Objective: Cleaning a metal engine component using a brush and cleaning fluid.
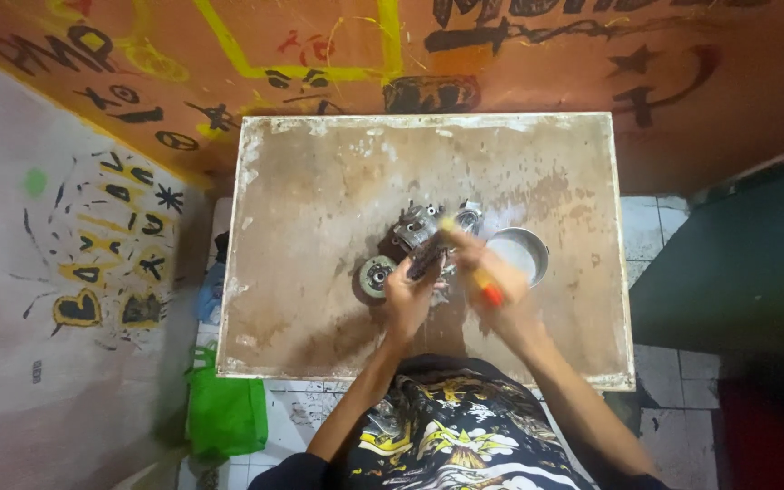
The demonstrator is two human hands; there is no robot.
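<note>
Left hand (407,292): fingers curled around a dark, ribbed part at the near edge of a metal engine assembly (424,229), forearm reaching up from the table's near edge. Right hand (492,272): closed on a screwdriver (469,265) with a yellow and red handle, shaft angled up-left toward the assembly; motion blur hides the tip.

Engine assembly: grey cast metal with dark patches, irregular outline, several studs standing up; sits near the middle of the table. Round metal disc (376,275): pale rim, dark centre, just left of the left hand, close against the assembly.

Round metal bowl (521,251): shallow, pale inside, just beside the right hand, partly covered by it.

Table (319,181): rectangular, brown stained top, chipped whitish edges. Green bag (226,413): on tiled floor by the near-left corner. Walls (93,181): orange and grey, painted with black and yellow marks.
</note>
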